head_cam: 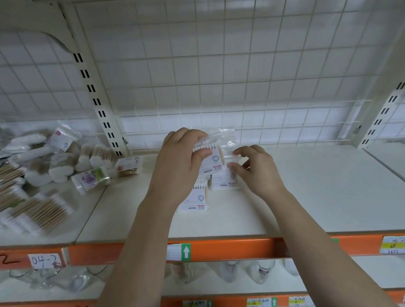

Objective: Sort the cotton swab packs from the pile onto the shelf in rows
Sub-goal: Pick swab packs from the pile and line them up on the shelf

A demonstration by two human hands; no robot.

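My left hand (181, 163) grips a clear pack of cotton swabs (212, 156) by its top edge, holding it just above the white shelf (313, 190). My right hand (255, 170) has curled fingers pinching the clear wrapper at that pack's right side. Two more packs lie flat on the shelf below: one (195, 199) near my left wrist and one (224, 181) under my right fingers. A loose pile of cotton swab packs (44, 175) covers the shelf section to the left.
A slotted metal upright (98, 101) separates the pile's section from this one. A wire grid backs the shelf. An orange front rail (223, 250) carries price labels. Bottles stand on the lower shelf (247, 273).
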